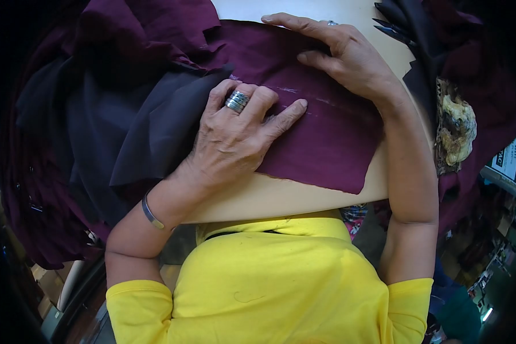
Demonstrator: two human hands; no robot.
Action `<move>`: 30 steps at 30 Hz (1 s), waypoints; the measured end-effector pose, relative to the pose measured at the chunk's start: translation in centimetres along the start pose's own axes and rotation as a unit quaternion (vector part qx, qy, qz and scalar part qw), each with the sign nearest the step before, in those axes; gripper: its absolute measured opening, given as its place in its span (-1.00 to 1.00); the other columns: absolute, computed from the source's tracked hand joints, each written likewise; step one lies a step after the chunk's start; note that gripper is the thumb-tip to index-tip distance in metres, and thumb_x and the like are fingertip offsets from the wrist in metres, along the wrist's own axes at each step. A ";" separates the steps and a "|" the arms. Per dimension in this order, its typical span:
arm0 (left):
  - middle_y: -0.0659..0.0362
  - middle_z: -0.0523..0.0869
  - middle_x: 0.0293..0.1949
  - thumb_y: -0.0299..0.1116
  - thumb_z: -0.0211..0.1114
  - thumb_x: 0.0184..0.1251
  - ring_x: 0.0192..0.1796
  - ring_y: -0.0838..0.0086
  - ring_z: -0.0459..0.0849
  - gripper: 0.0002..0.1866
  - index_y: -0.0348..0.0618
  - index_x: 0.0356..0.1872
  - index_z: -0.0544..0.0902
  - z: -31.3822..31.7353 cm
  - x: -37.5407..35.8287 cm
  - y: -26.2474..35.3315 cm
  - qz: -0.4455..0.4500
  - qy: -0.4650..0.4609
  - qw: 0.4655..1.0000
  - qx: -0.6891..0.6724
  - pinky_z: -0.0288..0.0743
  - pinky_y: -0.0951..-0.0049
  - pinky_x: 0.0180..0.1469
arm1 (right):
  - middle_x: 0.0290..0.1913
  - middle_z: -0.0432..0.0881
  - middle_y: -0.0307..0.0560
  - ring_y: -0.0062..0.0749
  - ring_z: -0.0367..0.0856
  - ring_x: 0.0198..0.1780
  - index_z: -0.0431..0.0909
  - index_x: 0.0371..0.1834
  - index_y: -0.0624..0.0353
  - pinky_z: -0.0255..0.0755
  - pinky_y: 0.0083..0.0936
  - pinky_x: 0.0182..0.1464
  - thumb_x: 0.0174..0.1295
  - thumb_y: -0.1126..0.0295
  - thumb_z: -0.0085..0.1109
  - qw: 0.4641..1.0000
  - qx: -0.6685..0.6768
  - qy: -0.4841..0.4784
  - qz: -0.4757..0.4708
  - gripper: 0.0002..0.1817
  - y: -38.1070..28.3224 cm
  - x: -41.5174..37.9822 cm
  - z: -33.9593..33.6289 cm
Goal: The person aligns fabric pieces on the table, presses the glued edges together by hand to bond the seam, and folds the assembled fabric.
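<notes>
My left hand point(232, 129), with stacked rings on a finger, presses palm down on a maroon cloth piece point(327, 149). Its fingers are bent with their tips hidden, while the thumb stretches out to the right over the cloth. Dark grey cloth point(137, 126) lies against this hand on the left. Over the far right part of the maroon piece is my right hand point(338, 54), open, its index finger stretched along the far edge and its thumb apart. Pale chalk-like marks run across the cloth between the hands.
The pale table point(304, 198) curves along its near edge. Bunched maroon cloth point(149, 34) hangs over the left side. At right are black-handled snips point(393, 30), a ragged brown and cream object point(457, 129) and more dark cloth point(481, 69). A labelled box point(505, 160) is farther right.
</notes>
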State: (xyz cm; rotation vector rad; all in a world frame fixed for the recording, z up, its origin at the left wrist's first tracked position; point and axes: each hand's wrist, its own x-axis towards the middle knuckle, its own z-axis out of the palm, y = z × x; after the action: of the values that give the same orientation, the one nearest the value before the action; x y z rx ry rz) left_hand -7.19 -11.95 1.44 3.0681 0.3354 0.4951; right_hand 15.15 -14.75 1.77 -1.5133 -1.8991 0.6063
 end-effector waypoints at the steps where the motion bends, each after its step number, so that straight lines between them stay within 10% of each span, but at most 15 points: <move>1: 0.20 0.52 -0.14 -0.55 0.26 -0.06 -0.08 0.40 0.56 -0.44 0.08 0.10 0.58 0.1 0.0 -0.1 0.000 0.006 1.000 -0.010 0.26 0.17 0.21 | 0.16 0.53 -0.06 -0.10 0.52 0.10 0.28 0.34 -0.05 0.31 -0.33 0.24 -0.02 0.48 0.27 0.999 -0.028 -0.024 0.017 -0.25 -0.3 -0.1 -0.4; 7: 0.22 0.49 -0.09 -0.43 0.27 -0.04 -0.05 0.40 0.55 -0.56 0.05 -0.01 0.61 0.5 -0.2 -0.2 -0.008 0.021 0.999 -0.024 0.21 0.15 0.25 | 0.21 0.41 -0.05 -0.01 0.37 0.14 0.06 0.44 -0.17 0.21 -0.21 0.23 -0.28 0.06 0.44 0.978 -0.207 -0.034 0.008 0.09 -1.7 -1.8 0.0; 17: 0.14 0.52 -0.10 -0.47 0.30 0.03 -0.07 0.32 0.58 -0.66 -0.14 -0.09 0.60 0.3 -0.5 -0.9 -0.030 0.061 0.997 -0.042 0.42 0.27 0.00 | 0.00 0.47 -0.05 -0.06 0.40 0.09 -0.03 0.46 -0.22 0.25 -0.19 0.18 -0.13 0.21 0.41 0.958 -0.257 -0.084 0.096 0.04 -1.6 -8.0 -3.8; 18: 0.09 0.53 -0.12 -0.50 0.31 0.01 -0.04 0.28 0.57 -0.68 -0.23 -0.13 0.60 0.2 -0.5 -1.2 -0.021 0.060 0.997 -0.039 0.46 0.35 -0.05 | 0.14 0.41 0.00 0.07 0.41 -0.03 -0.03 0.48 -0.14 0.24 -0.20 0.14 -0.20 0.00 0.39 0.959 -0.244 -0.097 0.102 0.11 -1.5 -7.7 -4.1; 30: 0.07 0.54 -0.14 -0.51 0.34 -0.04 -0.07 0.20 0.56 -0.65 -0.25 -0.12 0.59 0.3 -0.9 -1.3 -0.039 0.077 0.993 -0.075 0.47 0.30 -0.03 | 0.15 0.47 0.20 0.02 0.43 0.20 0.18 0.39 -0.05 0.27 -0.33 0.25 0.08 0.60 0.09 0.998 0.009 -0.001 0.054 -0.27 -2.4 2.1 1.0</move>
State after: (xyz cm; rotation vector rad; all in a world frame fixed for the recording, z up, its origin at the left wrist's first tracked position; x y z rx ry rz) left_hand -8.22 -10.84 0.80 2.8664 0.4002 0.7186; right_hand 12.46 -13.21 3.17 -1.6126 -1.8164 0.6720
